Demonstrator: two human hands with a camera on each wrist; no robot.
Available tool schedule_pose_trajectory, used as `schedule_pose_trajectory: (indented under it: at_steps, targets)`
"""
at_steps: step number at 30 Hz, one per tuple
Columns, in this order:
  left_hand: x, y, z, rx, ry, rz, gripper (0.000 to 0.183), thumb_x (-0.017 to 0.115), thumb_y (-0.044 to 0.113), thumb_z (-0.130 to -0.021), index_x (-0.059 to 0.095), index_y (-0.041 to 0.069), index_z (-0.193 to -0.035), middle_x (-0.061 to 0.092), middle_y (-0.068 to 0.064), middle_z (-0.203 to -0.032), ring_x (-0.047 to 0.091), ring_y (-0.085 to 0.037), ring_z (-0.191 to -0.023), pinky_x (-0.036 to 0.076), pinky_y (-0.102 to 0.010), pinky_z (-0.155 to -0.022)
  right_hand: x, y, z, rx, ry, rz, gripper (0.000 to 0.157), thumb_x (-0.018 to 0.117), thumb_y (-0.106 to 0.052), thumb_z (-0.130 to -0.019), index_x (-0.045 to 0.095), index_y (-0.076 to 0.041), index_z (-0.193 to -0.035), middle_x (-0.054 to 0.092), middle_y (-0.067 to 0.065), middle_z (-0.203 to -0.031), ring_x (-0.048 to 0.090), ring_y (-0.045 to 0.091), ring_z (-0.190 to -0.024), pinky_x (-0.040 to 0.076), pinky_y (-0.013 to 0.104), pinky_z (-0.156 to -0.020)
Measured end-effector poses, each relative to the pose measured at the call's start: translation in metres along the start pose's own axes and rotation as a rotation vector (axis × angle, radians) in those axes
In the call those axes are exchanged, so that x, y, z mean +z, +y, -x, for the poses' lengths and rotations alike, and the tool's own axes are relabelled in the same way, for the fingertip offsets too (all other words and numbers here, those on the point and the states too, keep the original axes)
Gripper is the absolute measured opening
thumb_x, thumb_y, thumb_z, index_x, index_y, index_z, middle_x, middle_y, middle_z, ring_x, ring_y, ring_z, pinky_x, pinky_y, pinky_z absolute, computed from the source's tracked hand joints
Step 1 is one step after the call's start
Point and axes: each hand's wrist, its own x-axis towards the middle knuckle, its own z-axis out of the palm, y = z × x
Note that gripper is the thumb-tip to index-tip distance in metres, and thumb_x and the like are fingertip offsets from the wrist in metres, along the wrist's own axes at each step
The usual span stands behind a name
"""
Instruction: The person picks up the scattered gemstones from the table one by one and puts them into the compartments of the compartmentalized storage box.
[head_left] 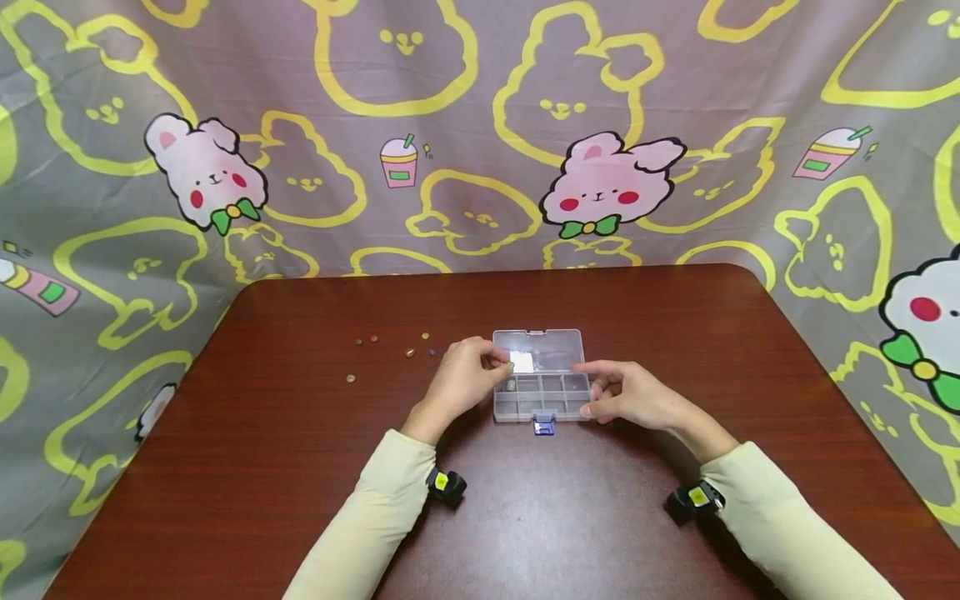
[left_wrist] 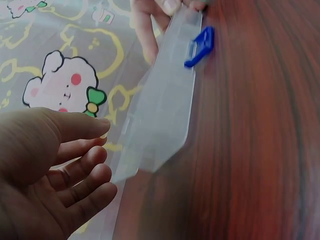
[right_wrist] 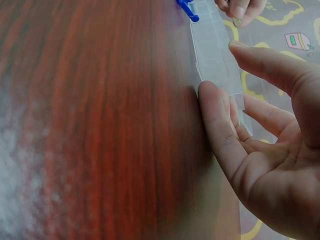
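A clear plastic compartment box lies with its lid flipped back and its blue latch facing the person. Over its left compartments, my left hand pinches a tiny pale round piece between thumb and index finger; its exact kind is unclear. My right hand holds the box's right end, thumb by the near corner and index finger near the hinge. One small pale piece shows in a left compartment, by the left fingertips.
Left of the box, several small button-like or bead-like pieces lie scattered, among them a brownish one, a yellowish one and a pale one. A patterned curtain hangs behind the brown table.
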Motion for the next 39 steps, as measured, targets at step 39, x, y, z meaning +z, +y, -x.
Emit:
schedule_pose_trajectory:
  at_steps: [39]
  targets:
    - [0.023,0.016,0.0,0.04,-0.065,-0.047,0.009,0.082,0.023,-0.084,0.078,0.017,-0.089,0.063,0.01,-0.077,0.058,-0.005,-0.071,0.047,-0.024,-0.065,0.0,0.0,0.0,-0.013,-0.007,0.008,0.066,0.083,0.0,-0.079,0.053,0.006,-0.138,0.057,0.01,-0.082,0.058,0.014,-0.065,0.051,0.024,-0.058]
